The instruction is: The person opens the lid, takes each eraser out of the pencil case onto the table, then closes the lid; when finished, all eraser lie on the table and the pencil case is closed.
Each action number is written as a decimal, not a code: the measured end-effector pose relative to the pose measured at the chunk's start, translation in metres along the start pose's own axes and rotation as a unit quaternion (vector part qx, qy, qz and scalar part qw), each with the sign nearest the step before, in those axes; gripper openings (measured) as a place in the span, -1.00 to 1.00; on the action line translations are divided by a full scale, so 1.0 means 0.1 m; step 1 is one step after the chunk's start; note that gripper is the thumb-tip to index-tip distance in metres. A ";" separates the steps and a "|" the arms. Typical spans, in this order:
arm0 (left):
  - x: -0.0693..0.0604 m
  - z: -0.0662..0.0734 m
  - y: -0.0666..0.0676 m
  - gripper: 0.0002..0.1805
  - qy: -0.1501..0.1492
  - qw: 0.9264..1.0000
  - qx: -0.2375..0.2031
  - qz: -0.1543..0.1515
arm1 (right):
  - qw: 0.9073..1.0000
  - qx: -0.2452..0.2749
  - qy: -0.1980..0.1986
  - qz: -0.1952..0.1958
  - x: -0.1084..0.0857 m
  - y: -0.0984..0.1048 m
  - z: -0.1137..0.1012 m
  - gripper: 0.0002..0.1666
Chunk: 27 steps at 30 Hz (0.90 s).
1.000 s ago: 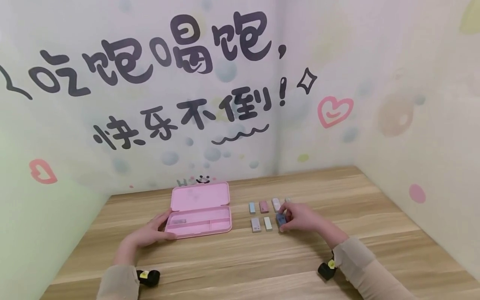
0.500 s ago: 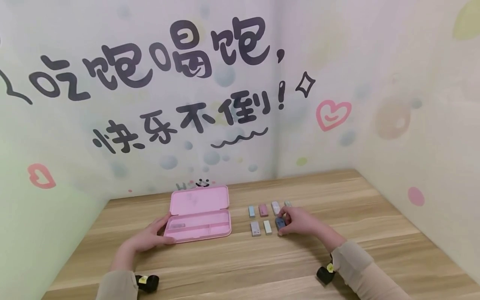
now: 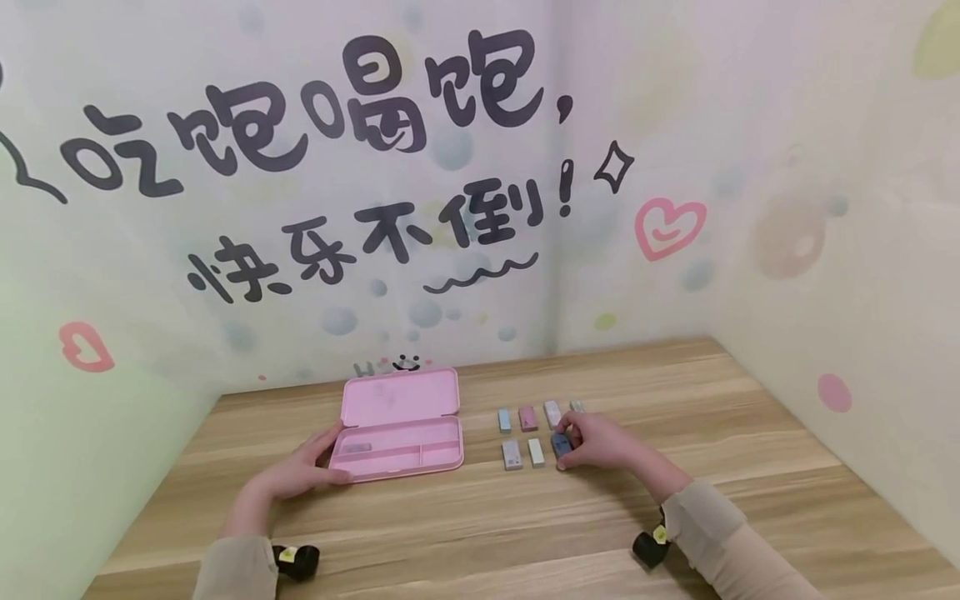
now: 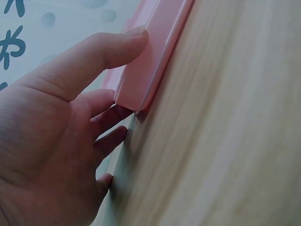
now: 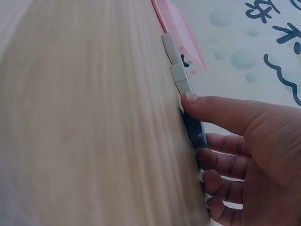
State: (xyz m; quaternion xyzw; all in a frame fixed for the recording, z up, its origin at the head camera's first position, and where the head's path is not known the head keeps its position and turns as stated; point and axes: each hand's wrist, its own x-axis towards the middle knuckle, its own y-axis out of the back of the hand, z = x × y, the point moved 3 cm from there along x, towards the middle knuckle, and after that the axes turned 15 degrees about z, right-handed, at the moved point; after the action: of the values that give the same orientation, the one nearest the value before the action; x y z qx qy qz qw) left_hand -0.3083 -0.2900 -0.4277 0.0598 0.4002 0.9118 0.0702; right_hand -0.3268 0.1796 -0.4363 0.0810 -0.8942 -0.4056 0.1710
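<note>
In the head view, my left hand point(image 3: 300, 467) holds the left end of an open pink pencil case point(image 3: 438, 475). The left wrist view shows that thumb against the case's point(image 4: 146, 77) side wall and the fingers around its end. My right hand point(image 3: 603, 439) pinches a dark blue eraser point(image 3: 561, 445) between thumb and index finger at the table surface. In the right wrist view the same eraser point(image 5: 195, 129) lies under the thumb, the other fingers curled beside it. To its left are a pale eraser point(image 3: 536, 452) and a lilac one point(image 3: 512, 455).
Behind stands a row with a light blue eraser point(image 3: 505, 420), a dark pink one point(image 3: 528, 418), a whitish one point(image 3: 552, 413) and a partly hidden greyish one point(image 3: 577, 407). A small grey block point(image 3: 356, 447) lies inside the case. Printed walls enclose the wooden table point(image 3: 465, 533).
The head view shifts slightly down and up. Both hands, the pencil case and the erasers keep their places on the table.
</note>
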 end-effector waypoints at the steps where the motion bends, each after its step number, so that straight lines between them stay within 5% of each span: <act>1: 0.00 0.00 0.00 0.11 0.000 1.000 0.000 0.000 | 1.000 0.000 -0.001 0.000 0.00 0.00 -0.01 -0.48; 13: 0.02 -0.02 0.01 0.16 0.024 1.000 -0.009 -0.003 | 0.999 -0.022 0.021 -0.019 0.14 0.11 -0.20 -0.54; 21: 0.02 -0.07 -0.01 0.16 0.011 1.000 -0.002 0.001 | 0.993 -0.053 0.086 -0.060 0.46 0.01 -0.64 -0.64; 27: 0.03 -0.10 -0.03 0.18 0.026 1.000 -0.005 0.007 | 0.990 -0.036 0.064 -0.118 0.69 -0.22 -1.04 -0.62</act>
State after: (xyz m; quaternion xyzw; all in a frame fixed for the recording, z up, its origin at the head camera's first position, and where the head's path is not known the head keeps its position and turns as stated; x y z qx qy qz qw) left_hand -0.3124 -0.2951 -0.4366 0.0381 0.3973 0.9153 0.0538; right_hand -0.3516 0.0731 -0.3720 0.2056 -0.8503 -0.4492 0.1817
